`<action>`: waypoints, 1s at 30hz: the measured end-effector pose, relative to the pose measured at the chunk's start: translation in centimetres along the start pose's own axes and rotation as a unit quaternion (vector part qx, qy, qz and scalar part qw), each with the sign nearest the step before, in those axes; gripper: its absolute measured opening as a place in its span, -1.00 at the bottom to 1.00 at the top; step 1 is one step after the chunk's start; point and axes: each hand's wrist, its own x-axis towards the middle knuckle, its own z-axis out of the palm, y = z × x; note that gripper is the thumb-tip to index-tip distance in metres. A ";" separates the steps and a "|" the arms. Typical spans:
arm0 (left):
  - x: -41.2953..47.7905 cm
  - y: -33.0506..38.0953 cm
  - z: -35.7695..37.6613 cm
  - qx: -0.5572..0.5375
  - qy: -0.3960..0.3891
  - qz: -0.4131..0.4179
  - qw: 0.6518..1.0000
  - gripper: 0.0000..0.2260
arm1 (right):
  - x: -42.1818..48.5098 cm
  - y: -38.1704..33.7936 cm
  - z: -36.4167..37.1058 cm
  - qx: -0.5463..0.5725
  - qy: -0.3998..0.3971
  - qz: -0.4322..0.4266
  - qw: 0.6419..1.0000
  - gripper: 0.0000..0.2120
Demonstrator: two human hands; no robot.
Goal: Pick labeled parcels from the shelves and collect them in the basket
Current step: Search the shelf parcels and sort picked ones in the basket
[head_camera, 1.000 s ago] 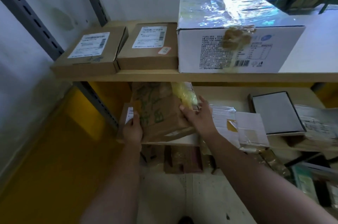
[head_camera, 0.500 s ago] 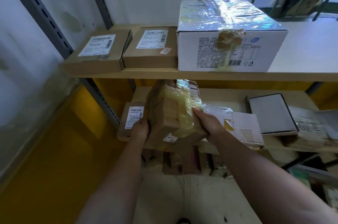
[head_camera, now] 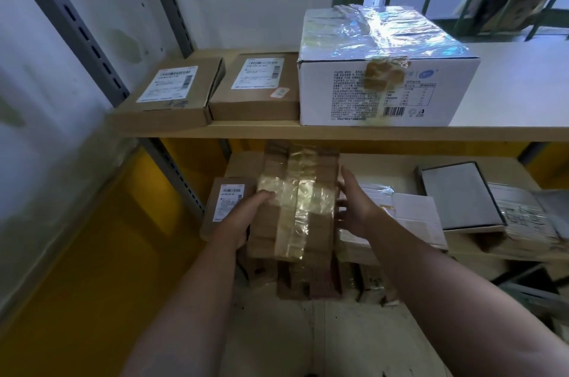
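Here, parcel: a taped brown parcel (head_camera: 295,201) held at the lower shelf's (head_camera: 385,165) front edge, tape side up.
Left hand (head_camera: 243,216): clamped on its left side, taking weight.
Right hand (head_camera: 354,207): fingers spread against the right side, probably steadying.
Basket: not visible.

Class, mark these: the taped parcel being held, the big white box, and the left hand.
taped parcel (head_camera: 295,207), head view, on its tape cross
big white box (head_camera: 385,93), head view, front face
left hand (head_camera: 243,216), head view, back of hand

Both bare forearms stretched forward, left hand (head_camera: 243,219) curled with fingers pressing inward, right hand (head_camera: 354,207) open flat, fingers straight and pointing up.
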 end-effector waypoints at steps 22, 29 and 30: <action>-0.6 1.0 -2.7 -0.141 0.023 0.011 0.990 -0.72 | 0.0 0.7 1.5 -0.152 0.018 -0.147 0.977 -0.64; -0.5 -0.9 -4.1 -0.238 0.049 0.037 0.969 -0.75 | 0.4 0.7 3.2 -0.169 0.013 -0.081 0.982 0.05; -0.6 -1.0 -4.2 -0.240 0.046 0.035 0.969 -0.76 | 0.5 0.8 3.2 -0.175 0.014 -0.090 0.980 0.00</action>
